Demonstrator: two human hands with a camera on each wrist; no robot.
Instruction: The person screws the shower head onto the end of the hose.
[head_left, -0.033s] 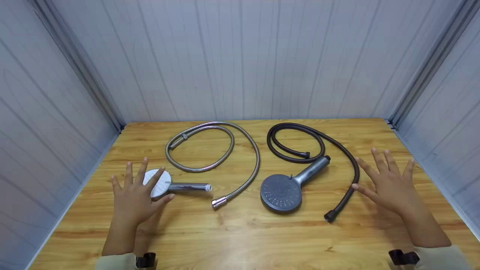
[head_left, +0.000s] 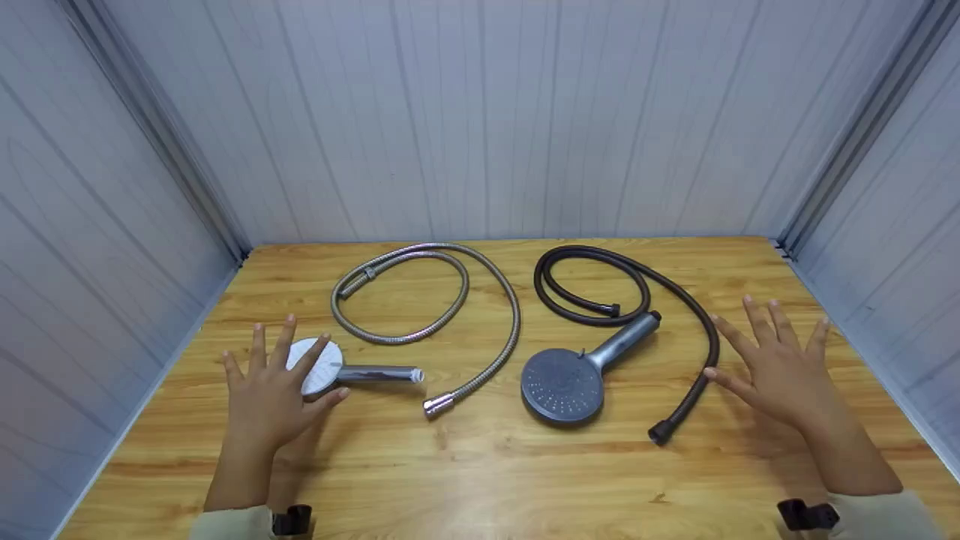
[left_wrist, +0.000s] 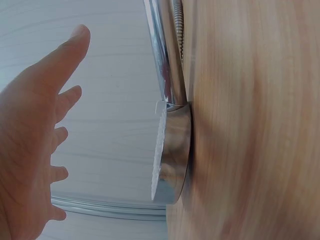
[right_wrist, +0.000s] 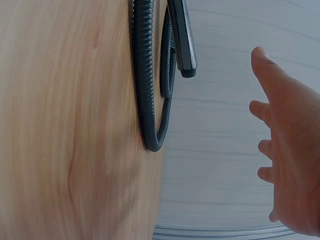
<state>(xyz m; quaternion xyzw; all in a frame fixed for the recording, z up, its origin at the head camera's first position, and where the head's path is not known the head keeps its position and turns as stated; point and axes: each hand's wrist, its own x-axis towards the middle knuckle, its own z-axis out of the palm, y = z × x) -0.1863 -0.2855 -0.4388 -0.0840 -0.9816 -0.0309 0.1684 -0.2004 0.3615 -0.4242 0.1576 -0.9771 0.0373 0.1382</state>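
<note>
Fingers spread, my left hand [head_left: 266,405] hovers over the table beside a chrome shower head [head_left: 319,367] with a white face. The left wrist view shows a gap between that hand and the chrome shower head [left_wrist: 175,150]. A silver metal shower hose [head_left: 516,322] lies looped behind and to its right. My right hand [head_left: 787,375] is also spread in the air, nearest to a dark shower hose [head_left: 697,307]. Left of that hose's free end rests a larger grey shower head [head_left: 562,386], its handle pointing back right. Neither hand holds anything.
Everything lies on a wood-grain table [head_left: 480,480]. Pale panel walls stand at the back [head_left: 480,120], left [head_left: 90,247] and right [head_left: 892,202]. A small dark device [head_left: 292,519] sits at the left wrist and another [head_left: 806,515] at the right.
</note>
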